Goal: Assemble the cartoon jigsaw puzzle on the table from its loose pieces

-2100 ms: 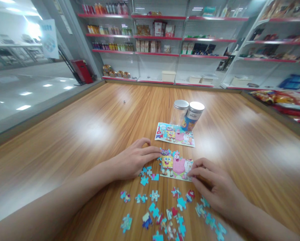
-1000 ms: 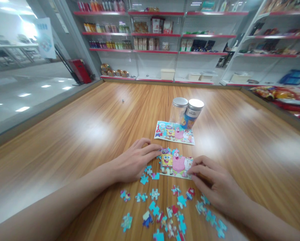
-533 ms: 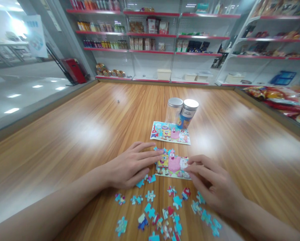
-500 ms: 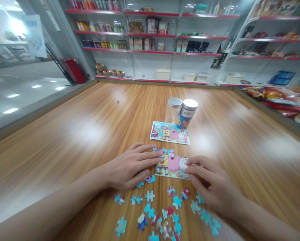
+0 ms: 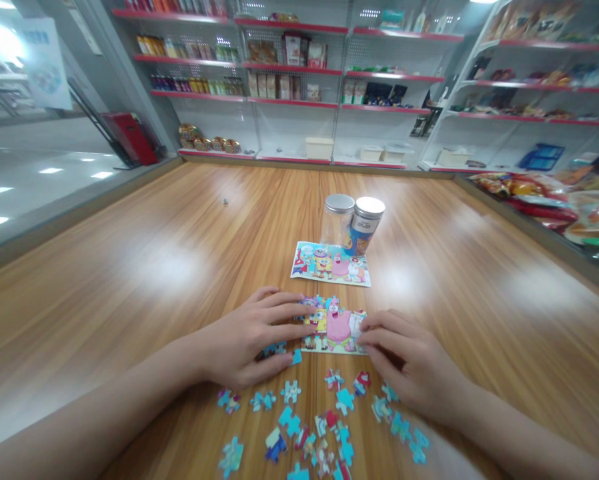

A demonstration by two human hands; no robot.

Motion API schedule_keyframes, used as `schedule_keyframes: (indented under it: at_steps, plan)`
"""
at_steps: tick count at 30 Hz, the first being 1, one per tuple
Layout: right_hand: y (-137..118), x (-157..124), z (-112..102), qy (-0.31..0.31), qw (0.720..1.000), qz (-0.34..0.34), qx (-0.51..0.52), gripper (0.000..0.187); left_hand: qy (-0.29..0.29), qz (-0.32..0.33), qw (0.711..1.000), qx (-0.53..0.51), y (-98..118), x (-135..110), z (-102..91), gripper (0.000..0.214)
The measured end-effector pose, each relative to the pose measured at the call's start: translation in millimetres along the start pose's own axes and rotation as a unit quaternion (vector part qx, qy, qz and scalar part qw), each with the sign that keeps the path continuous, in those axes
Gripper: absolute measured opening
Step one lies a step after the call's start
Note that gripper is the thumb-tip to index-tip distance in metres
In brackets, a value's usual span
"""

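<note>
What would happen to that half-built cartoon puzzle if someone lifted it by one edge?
It would probably sag and split: the half-built puzzle is thin interlocked pieces lying flat on the wooden table. It likely weighs little, like the loose pieces. Pushed flat from both sides, where the left hand and right hand touch it, it may slide whole.

The half-built puzzle (image 5: 332, 327) shows a yellow and a pink cartoon figure on pale blue. Loose pieces (image 5: 304, 427) in front of it are mostly turquoise, with some red and white bits (one looks dark blue). Behind it, the picture card (image 5: 331, 263) has the same bright colours, then a clear jar (image 5: 337, 223) and a blue tin (image 5: 364, 233), both silver-lidded. The table (image 5: 154, 267) is streaky honey-brown woodgrain.
</note>
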State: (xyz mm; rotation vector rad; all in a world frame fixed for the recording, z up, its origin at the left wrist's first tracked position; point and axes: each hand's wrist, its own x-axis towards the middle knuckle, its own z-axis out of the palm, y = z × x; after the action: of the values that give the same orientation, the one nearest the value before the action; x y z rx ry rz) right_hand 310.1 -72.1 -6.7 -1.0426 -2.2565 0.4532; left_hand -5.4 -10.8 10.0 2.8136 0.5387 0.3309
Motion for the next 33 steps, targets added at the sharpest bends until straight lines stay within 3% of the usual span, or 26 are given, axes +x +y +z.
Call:
schedule_keyframes:
  at_steps: [33]
  plan:
    - [-3.1, 1.5, -3.3, -0.019, 1.0, -0.013, 0.002, 0.019, -0.014, 0.006, 1.0, -0.019, 1.1, 1.9, -0.8, 0.055]
